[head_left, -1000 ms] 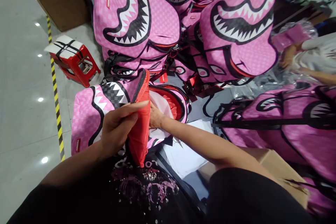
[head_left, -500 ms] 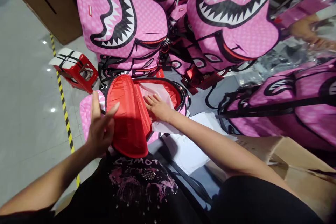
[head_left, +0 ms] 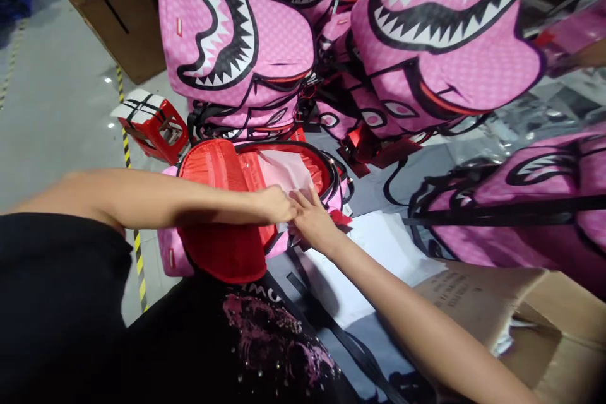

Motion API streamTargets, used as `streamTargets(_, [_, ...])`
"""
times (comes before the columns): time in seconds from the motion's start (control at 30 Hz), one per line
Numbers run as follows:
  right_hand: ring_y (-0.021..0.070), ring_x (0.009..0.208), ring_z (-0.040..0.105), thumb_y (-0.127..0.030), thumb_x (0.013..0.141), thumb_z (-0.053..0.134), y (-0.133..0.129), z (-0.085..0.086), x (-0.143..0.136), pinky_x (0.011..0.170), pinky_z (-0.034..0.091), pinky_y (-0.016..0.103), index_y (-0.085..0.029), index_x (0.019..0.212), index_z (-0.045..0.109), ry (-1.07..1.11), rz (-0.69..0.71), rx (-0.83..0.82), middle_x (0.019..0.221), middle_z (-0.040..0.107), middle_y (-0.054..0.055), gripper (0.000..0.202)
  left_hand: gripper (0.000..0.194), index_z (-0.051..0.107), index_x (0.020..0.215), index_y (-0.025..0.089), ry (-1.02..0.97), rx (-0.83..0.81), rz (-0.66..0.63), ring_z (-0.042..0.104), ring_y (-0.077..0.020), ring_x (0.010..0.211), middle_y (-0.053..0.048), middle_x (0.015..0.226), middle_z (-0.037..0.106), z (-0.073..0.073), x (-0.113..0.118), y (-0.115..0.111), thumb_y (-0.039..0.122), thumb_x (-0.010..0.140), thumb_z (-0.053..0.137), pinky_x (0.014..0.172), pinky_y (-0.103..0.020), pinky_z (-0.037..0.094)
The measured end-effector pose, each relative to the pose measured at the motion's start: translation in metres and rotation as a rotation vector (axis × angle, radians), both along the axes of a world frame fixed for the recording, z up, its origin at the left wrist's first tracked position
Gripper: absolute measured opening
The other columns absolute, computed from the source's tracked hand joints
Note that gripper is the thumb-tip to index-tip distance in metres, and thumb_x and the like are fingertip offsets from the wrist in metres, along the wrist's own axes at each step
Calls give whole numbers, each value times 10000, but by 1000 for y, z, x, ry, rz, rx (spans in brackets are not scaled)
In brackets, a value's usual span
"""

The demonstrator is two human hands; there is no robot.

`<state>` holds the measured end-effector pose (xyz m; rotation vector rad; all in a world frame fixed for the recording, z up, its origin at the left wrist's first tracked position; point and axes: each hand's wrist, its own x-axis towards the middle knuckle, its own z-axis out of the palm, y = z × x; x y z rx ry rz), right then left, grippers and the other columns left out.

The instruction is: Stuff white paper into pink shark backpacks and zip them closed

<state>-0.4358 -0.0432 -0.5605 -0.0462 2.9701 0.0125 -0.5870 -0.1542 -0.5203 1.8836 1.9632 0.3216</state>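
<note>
An unzipped pink backpack [head_left: 170, 251] lies in front of me, its red-lined flap [head_left: 222, 252] folded over to the left. Thin whitish paper [head_left: 286, 169] lies in its red-lined main opening. Reaching across the flap, my left hand [head_left: 278, 204] is closed at the paper's near part; what its fingers hold, if anything, is hidden. My right hand [head_left: 316, 222] meets it at the bag's near rim, fingers stretched out and apart over the paper's edge. A red tag [head_left: 339, 218] shows beside the right hand.
Pink shark-mouth backpacks [head_left: 279, 31] are piled behind. More pink bags [head_left: 502, 221] lie at right, near white sheets [head_left: 379, 252] and a cardboard box [head_left: 478, 297]. A red and white stool [head_left: 154, 123] stands at left. Another person's arm [head_left: 589, 55] shows far right.
My left hand has swung right from beside the flap to the paper, and its fingers have closed. My right hand has slid off the middle of the paper toward the bag's near rim.
</note>
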Motion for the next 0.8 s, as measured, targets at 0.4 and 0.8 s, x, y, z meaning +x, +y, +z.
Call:
streamTargets(0.4, [367, 1399, 391, -502, 987, 499, 30, -7, -3, 1182, 78, 650, -203, 1236, 706, -66, 115, -42, 1361, 612, 144, 440, 141, 644, 706, 153, 236, -185, -234, 612, -202, 952, -44, 906, 712, -2, -13, 3, 27, 760, 611, 1140, -439, 239])
streamTargets(0.8, [286, 994, 648, -306, 841, 688, 5, 13, -76, 935, 364, 417, -156, 971, 755, -388, 34, -94, 1034, 749, 119, 210, 332, 441, 490, 167, 59, -181, -170, 594, -197, 799, -63, 708, 657, -18, -14, -3, -45, 732, 522, 884, -382, 403])
